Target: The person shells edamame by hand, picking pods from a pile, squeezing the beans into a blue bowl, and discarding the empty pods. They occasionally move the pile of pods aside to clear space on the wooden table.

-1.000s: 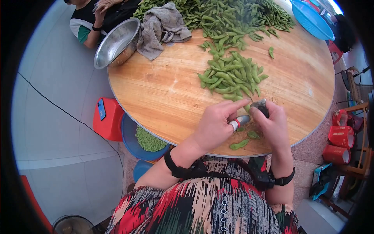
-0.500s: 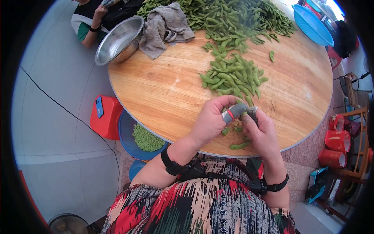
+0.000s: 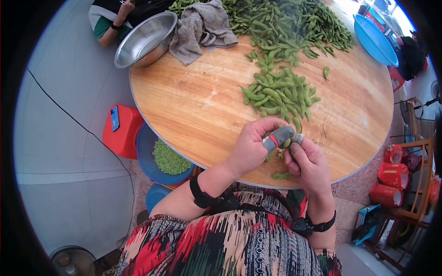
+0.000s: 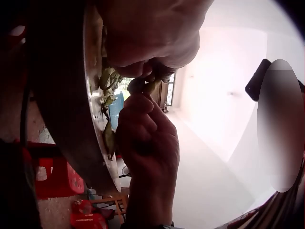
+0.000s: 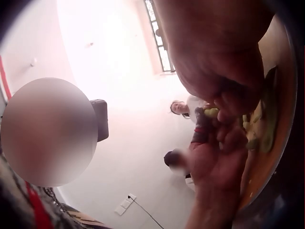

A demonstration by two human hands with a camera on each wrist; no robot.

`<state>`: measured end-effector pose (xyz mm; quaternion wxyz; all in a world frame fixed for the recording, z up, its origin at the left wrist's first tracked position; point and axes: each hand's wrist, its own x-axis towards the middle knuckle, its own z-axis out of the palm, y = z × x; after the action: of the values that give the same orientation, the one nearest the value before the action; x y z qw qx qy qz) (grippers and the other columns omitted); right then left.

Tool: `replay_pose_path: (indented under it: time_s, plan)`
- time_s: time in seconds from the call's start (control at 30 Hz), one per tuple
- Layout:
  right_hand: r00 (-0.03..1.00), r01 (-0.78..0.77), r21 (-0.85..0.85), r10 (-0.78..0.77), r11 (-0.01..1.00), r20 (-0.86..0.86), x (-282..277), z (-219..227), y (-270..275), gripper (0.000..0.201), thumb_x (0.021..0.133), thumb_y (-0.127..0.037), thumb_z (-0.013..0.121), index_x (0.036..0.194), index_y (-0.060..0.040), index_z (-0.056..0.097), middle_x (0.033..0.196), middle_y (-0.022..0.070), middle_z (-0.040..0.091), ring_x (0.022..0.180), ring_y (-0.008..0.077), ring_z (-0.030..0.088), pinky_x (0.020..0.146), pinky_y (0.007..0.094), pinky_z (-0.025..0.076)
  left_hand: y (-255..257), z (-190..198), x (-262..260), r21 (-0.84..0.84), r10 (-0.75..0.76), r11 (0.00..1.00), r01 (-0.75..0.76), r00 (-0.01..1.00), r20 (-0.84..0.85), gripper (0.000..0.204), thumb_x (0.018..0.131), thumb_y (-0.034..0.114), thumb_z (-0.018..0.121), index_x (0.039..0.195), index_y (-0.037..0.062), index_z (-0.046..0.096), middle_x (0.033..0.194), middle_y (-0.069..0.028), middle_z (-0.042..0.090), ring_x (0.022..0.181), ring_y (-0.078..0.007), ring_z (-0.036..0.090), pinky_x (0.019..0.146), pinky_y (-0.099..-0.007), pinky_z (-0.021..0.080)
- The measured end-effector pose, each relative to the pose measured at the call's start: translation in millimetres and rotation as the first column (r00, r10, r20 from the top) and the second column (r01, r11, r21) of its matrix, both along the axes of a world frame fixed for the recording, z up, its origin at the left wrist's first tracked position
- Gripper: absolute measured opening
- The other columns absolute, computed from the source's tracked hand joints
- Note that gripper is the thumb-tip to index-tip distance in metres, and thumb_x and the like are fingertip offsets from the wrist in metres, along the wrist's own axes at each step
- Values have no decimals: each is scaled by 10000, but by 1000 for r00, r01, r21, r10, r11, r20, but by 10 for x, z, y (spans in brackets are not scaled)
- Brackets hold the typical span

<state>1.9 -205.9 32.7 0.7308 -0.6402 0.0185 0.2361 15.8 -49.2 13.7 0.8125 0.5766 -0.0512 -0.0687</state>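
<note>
Both hands meet over the near side of the round table. My left hand (image 3: 251, 147), its thumb in a grey cover with a red band, pinches a green edamame pod (image 3: 287, 143). On the other side my right hand (image 3: 313, 165) grips the same pod with curled fingers; a silvery-grey wrap covers one fingertip. In the right wrist view, green of the pod (image 5: 210, 112) shows between the fingertips. Part of it is hidden by the fingers. Just beyond the hands lies a small heap of edamame pods (image 3: 281, 92). Another loose pod (image 3: 281, 175) lies below them near the edge.
A large edamame pile (image 3: 285, 27) covers the far side of the wooden table (image 3: 184, 101). A metal colander (image 3: 146, 39) and grey towel (image 3: 202, 30) are at far left, a blue basket (image 3: 375, 41) at far right. Shelled beans (image 3: 170, 158) fill a blue basin beside a red stool (image 3: 122, 133).
The left hand's extended index finger has drawn back from the heap's near tip. Its covered thumb now comes against the pod by the right hand. The head view has shifted slightly.
</note>
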Motion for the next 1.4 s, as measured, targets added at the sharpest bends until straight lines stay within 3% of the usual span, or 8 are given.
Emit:
replay_pose_path:
  time_s: [0.2,0.43,0.73,0.9,0.97,1.03,1.23,1.4]
  plan:
    - [1000,-10,32,10,999,-18,29,-24,-8,125,913,-120,453,886,-46,550,648,-41,510,510,5,391,442,159,293,30,-75,34,-356,-210,927,119,951,-227,122,836,105,599,943,49,587,760,53,535,624,-2,433,511,-147,320]
    - [914,113,-392,59,913,401,126,-98,-7,111,893,-108,469,866,-40,552,639,-17,541,515,14,433,448,166,325,-59,-16,79,174,4,985,1,1000,-29,262,760,51,678,982,22,541,838,33,530,715,-21,478,618,-162,411]
    - [988,85,123,-68,989,-135,226,-66,-58,102,897,-133,477,873,-73,555,618,-62,500,480,5,381,432,154,288,-96,-7,105,-75,-22,997,14,995,-100,361,783,58,656,1115,21,522,865,36,532,711,-1,493,566,-133,384]
    - [845,189,-367,40,911,534,147,-171,50,170,883,-141,511,778,-10,542,559,61,507,494,106,488,453,279,374,-52,-62,103,-187,-52,982,4,966,-253,355,815,55,611,1160,77,532,841,37,549,667,8,473,507,-122,332]
    - [816,222,-440,82,870,572,154,-82,-7,167,865,-135,541,790,14,556,564,122,499,510,150,509,482,324,394,-53,-3,84,222,7,975,12,996,-84,412,823,71,604,1222,100,508,814,36,574,663,-16,489,535,-155,380]
    - [846,396,-361,-182,844,502,220,-56,-93,131,844,-123,580,848,8,587,576,90,524,517,113,486,480,293,387,-93,-76,97,371,-4,927,-49,990,143,447,812,79,614,1242,97,493,792,18,583,654,-51,509,553,-181,404]
    - [929,118,-212,-33,970,368,205,-72,-214,178,850,-159,581,870,17,599,615,-33,535,510,30,429,439,212,350,-137,23,26,604,-126,778,-173,899,420,542,736,57,660,1251,112,499,751,-73,581,647,-191,568,600,-260,463]
    - [944,155,678,94,719,-315,92,-162,-250,100,843,-115,571,821,-28,527,525,-56,408,372,8,291,341,168,218,-43,-69,53,474,-320,880,-37,691,648,352,733,84,674,1078,82,601,758,-69,589,661,-171,577,581,-268,461]
